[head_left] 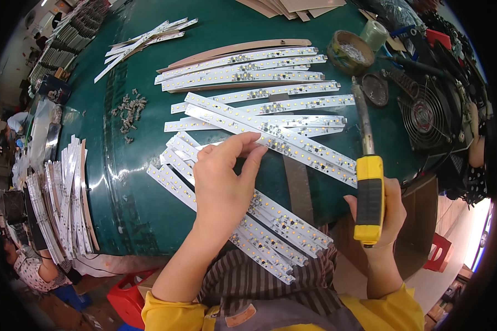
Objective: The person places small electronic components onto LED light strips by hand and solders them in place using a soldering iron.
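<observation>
My left hand [226, 171] has its thumb and forefinger pinched at the near edge of a white LED strip board [301, 157]. Whether a small part also sits between the fingertips is hidden. That board lies slantwise beside another, both across more strips. In my right hand [391, 212] is a yellow and black soldering gun [369, 201], its metal barrel pointing away from me, just past the right ends of the slanted boards. Under my left wrist, a loose fan of LED strips [284, 226] reaches over the table's near edge.
Several LED strips [243, 74] lie in rows farther back, with more at the far left [143, 44]. Small metal parts [130, 113] form a pile on the green table [116, 182]. A round tub [350, 52], tape roll [374, 34] and fan [425, 110] stand right. Strips are stacked left [66, 193].
</observation>
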Motion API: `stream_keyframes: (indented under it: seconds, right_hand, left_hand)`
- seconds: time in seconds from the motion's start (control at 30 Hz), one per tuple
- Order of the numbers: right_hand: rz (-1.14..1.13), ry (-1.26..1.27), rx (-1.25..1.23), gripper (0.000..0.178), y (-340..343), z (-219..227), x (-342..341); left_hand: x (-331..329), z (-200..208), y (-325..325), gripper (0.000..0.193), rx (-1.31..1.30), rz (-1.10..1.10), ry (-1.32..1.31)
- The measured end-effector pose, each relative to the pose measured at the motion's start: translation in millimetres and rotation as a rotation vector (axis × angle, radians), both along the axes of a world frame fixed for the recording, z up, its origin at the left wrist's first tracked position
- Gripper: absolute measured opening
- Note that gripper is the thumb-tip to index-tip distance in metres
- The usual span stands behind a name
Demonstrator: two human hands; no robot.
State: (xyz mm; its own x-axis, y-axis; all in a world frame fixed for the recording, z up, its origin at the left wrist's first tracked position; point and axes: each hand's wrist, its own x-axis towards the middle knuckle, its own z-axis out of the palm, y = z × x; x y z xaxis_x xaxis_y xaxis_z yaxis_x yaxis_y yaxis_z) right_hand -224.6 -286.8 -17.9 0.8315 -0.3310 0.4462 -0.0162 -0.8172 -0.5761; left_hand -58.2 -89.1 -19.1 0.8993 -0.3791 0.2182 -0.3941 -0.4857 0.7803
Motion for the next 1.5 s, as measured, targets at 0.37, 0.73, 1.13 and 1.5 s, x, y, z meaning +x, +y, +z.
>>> stream_keyframes:
  seconds: [0.37, 0.73, 1.13, 1.5]
  right_hand:
    - [-0.029, 0.001, 0.049, 0.045, 1, 0, 4]
    - [0.005, 0.046, 0.126, 0.046, -2, 5, -2]
    - [0.081, 0.048, 0.170, 0.045, -2, 6, -13]
    - [0.012, -0.001, 0.251, 0.039, 8, 2, -24]
  left_hand:
    - [-4, -10, -5, 0.015, 0.067, 0.014, -0.188]
    - [-4, -12, -7, 0.010, 0.071, 0.016, -0.224]
    - [-3, -10, -1, 0.011, 0.218, -0.094, -0.425]
    - [-9, -6, 1, 0.012, 0.224, -0.101, -0.382]
